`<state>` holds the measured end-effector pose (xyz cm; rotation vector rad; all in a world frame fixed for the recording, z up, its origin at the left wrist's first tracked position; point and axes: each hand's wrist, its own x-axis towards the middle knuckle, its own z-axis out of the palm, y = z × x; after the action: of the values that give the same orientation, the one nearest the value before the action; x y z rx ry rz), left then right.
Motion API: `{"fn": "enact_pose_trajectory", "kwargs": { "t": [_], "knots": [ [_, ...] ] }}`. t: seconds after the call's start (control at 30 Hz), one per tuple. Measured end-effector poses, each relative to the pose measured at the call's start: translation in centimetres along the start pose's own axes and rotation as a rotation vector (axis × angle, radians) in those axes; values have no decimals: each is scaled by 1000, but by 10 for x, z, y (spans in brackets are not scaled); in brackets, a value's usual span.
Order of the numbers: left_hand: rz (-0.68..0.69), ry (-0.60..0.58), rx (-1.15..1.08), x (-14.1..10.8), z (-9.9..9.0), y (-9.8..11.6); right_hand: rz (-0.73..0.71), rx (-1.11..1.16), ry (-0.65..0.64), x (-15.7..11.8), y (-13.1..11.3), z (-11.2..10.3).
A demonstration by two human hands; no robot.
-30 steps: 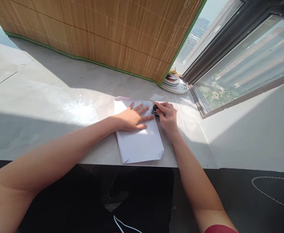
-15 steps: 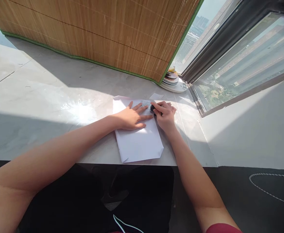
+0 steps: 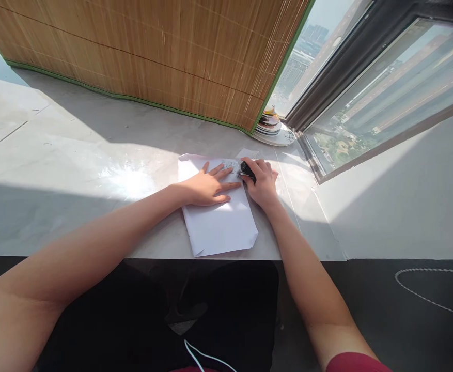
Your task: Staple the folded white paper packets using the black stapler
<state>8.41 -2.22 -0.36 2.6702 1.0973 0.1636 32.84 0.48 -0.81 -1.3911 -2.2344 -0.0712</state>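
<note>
No words, brands or numbers can be read. A small patch of fine dark marks [image 3: 231, 163] on the flat, white, folded paper sheet [image 3: 222, 230] is too tiny to decipher.

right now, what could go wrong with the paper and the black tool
The black tool in the right hand sits close to the spread fingers of the left hand, so it could catch a fingertip.

The paper seems held down only by the left hand, so it may shift if that hand eases off.

The paper's near end lies close to the edge of the table, so a sleeve or arm might snag it.
</note>
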Motion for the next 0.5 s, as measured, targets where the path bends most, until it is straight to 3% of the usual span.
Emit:
{"fn": "enact_pose_trajectory", "kwargs": {
  "t": [0.27, 0.4, 0.5],
  "knots": [
    [-29, 40, -2, -3, -2, -1, 244, 132, 124, 6, 32, 2],
    [-36, 53, -9, -3, -2, 0, 322, 201, 120, 4, 37, 0],
    [-49, 146, -53, -1, -7, -3, 352, 238, 218, 3, 31, -5]
  ]
}}
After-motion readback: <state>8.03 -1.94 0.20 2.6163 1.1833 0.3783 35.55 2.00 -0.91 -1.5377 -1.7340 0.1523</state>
